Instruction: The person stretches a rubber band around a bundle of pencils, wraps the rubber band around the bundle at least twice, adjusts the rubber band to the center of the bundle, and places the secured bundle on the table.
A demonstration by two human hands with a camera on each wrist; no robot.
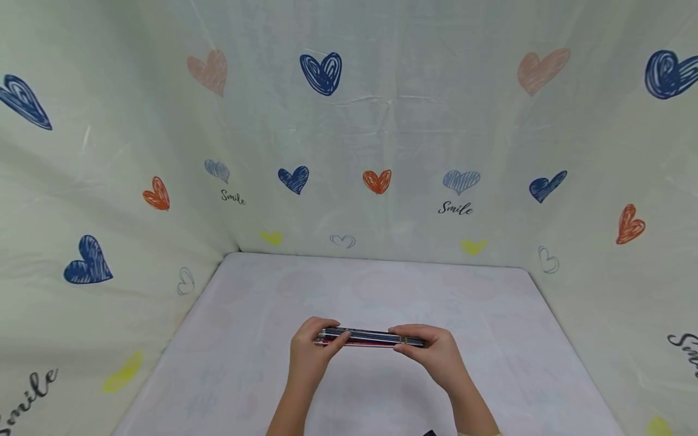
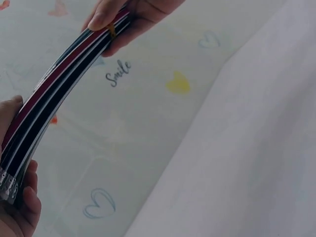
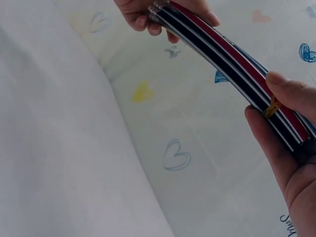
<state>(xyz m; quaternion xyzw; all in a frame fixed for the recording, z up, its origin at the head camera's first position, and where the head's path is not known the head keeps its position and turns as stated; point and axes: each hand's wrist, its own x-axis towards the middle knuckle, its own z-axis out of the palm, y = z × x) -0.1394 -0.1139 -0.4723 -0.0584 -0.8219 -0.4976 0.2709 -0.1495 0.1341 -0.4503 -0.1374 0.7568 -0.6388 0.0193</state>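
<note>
- Holding the left end of a bundle of pencil-like sticks (image 1: 371, 336), the left hand (image 1: 311, 354) pinches it between thumb and fingers, low in the middle of the head frame.
- Pinching the opposite end, the right hand (image 1: 436, 351) sits just right of centre in that frame, its thumb on the near side and its fingers on the far side.
- Lying nearly level across the gap between the two hands, the bundle shows dark navy and dark red sticks with pale lines along them; in both wrist views it appears curved.
- Circling the bundle close to the right hand, a yellowish band (image 3: 272, 106) stands at the right of the right wrist frame.
- Showing at the left hand's end, silvery tips (image 2: 9, 186) sit at the lower left of the left wrist frame.
- Spreading beneath the hands, a white table (image 1: 245, 303) fills the lower middle of the head frame.
- Rising behind it, a pale cloth (image 1: 349, 136) bears printed hearts and the word "Smile".
- Poking in at the bottom edge of the head frame, a small dark object (image 1: 429, 433) is too cut off to identify.
</note>
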